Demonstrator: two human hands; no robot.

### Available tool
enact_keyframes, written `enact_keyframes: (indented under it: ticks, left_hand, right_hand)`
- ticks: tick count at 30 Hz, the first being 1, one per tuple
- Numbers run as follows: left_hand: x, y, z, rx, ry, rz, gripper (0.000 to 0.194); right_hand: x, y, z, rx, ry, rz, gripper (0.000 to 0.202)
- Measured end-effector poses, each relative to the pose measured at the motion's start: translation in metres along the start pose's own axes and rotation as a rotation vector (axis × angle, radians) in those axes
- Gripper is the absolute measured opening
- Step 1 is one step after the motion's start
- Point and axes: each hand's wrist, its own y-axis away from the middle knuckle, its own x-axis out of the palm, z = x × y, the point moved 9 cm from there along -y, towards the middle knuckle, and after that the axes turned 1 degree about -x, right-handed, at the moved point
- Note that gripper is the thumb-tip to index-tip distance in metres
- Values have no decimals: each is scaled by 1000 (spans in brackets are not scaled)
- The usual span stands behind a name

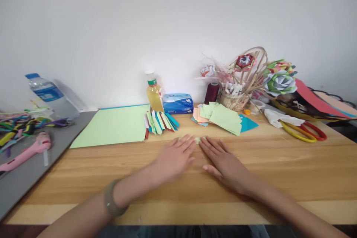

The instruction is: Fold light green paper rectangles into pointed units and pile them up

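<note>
My left hand [174, 156] and my right hand [221, 160] lie flat, palms down, on the wooden table [178, 189], fingertips nearly meeting. Between the fingertips a small pale green paper piece [198, 140] shows, pressed against the table; most of it is hidden under the fingers. A grey-green bangle [110, 199] is on my left wrist. Just beyond my hands lie a fan of folded coloured paper pieces [161, 122] and a loose pile of small green and pink paper squares [220, 116].
A large light green sheet [111, 125] lies at the left. Behind are a juice bottle [154, 95], a blue tissue pack [177, 104], a basket of paper flowers [237, 96] and scissors [304, 132]. At far left are a water bottle [51, 95], a pink glue gun [28, 152] and coloured strips.
</note>
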Motion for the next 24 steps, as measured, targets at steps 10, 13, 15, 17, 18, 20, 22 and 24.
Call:
enact_keyframes:
  ticks: [10,13,15,17,18,20,22,24]
  left_hand:
    - [17,9,18,-47,65,35,47]
    - [13,25,32,-66,65,-20,44]
    - [12,28,36,-75,60,-43,43]
    - [14,27,36,-77,47,-53,43]
    - [15,25,35,-76,40,-58,43]
    - [17,23,35,-75,32,-68,43]
    - [19,23,36,-83,27,-72,44]
    - [19,23,37,-93,16,-74,44]
  right_hand:
    - [-9,-6,-16,-7,104,-61,48]
    - [-11,-1,-24,-5,127,-66,49]
    - [-11,-1,-23,-20,137,-73,50]
    - [-11,-6,-13,-58,136,-98,54]
    - [-11,-11,-4,-88,130,-109,57]
    - [-8,-22,18,-162,104,-107,64]
    - [-1,-33,41,-243,60,-40,70]
    - [3,-38,49,-263,42,-4,70]
